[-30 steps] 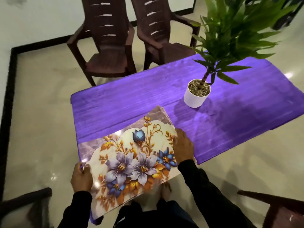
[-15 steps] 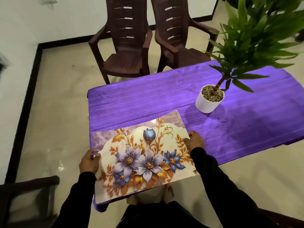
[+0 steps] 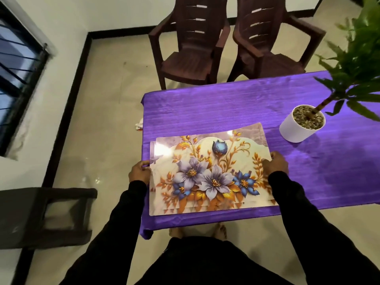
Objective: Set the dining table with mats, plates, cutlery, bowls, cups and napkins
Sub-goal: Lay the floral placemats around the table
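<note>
Since 0.5 s ago the stack of glossy floral mats [image 3: 207,173] has come down flat onto the bench [image 3: 226,108], at its near left corner, edges slightly fanned so lower sheets peek out at back & front. Left hand [image 3: 139,173] pinches the stack's left edge, fingers curled; right hand [image 3: 275,164] holds the right edge, thumb on top. Bench wears a shiny ribbed purple cloth; a round white pot [image 3: 298,128] w/ gravel & a leafy plant sits well apart, far right.
</note>
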